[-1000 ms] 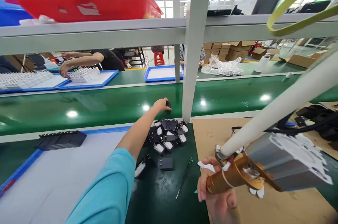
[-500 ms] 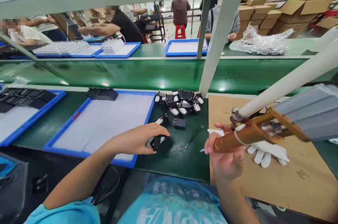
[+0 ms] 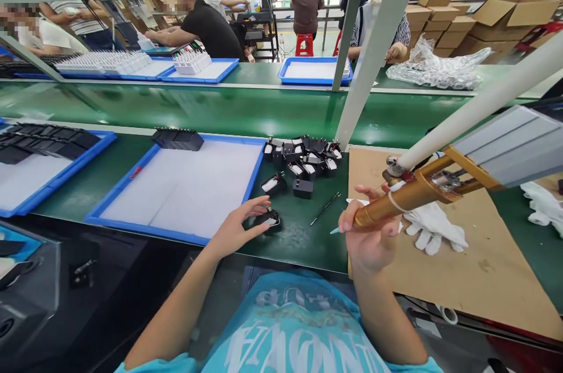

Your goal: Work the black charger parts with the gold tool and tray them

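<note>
My left hand (image 3: 241, 226) rests on the green mat, fingers pinching a small black adapter part (image 3: 268, 220) that lies on the mat beside the blue tray (image 3: 145, 223). My right hand (image 3: 368, 239) is wrapped round the gold barrel of a hanging power tool (image 3: 407, 200), whose tip points left and down over the mat. A pile of black adapter parts (image 3: 303, 157) sits farther back, with two loose ones (image 3: 302, 188) nearer. A thin dark pick (image 3: 324, 208) lies between the hands.
A white glove (image 3: 433, 226) lies on the cardboard sheet (image 3: 466, 279) at the right. A row of black parts (image 3: 178, 139) stands at the tray's far edge. Beyond it runs a green conveyor (image 3: 220, 115); other people work at blue trays (image 3: 313, 71) across from me. A grey post (image 3: 373, 50) rises ahead.
My left hand drew back from the conveyor edge to the near mat with a black part in it. The view tilted down and the tool swung slightly up to the right.
</note>
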`<state>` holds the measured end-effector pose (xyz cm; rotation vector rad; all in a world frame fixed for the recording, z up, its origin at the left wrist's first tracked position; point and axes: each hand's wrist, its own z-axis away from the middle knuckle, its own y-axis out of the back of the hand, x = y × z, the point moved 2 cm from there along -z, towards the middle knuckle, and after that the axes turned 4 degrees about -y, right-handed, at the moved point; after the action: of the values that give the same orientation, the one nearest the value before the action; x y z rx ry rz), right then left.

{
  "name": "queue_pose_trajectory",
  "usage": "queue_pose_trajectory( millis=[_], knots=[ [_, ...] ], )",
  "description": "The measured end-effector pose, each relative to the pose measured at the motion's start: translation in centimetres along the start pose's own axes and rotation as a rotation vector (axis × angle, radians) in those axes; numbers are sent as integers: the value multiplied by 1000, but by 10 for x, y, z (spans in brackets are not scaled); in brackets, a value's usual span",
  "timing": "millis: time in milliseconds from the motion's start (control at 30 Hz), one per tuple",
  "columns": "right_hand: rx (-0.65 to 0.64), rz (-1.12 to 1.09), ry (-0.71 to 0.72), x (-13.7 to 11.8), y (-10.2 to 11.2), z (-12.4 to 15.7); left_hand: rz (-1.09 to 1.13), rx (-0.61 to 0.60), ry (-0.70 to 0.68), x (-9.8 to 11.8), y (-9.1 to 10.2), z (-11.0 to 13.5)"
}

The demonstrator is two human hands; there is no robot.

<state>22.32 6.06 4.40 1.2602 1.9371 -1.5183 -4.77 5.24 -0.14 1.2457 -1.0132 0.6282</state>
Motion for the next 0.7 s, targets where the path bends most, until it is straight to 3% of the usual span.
queue_pose_trajectory(
  millis=[100,200,267,433,567,700],
  knots=[
    [-4,11,1,1,-4,0,153,138,77,-12,-3,-1],
    [-18,-1,-2,1,-7,1,73,245,105,-14,-6,1],
    [-20,-8,-7,2,-9,1,-64,231,78,-11,-9,6],
    [-31,-29,-84,7,-23,1,-374,64,36,-9,-22,14],
    [-65,-112,-133,15,-46,0,-507,116,30,-2,-36,12],
    [-121,-149,-115,23,-64,-2,-440,165,-44,15,-51,13]
  ],
)
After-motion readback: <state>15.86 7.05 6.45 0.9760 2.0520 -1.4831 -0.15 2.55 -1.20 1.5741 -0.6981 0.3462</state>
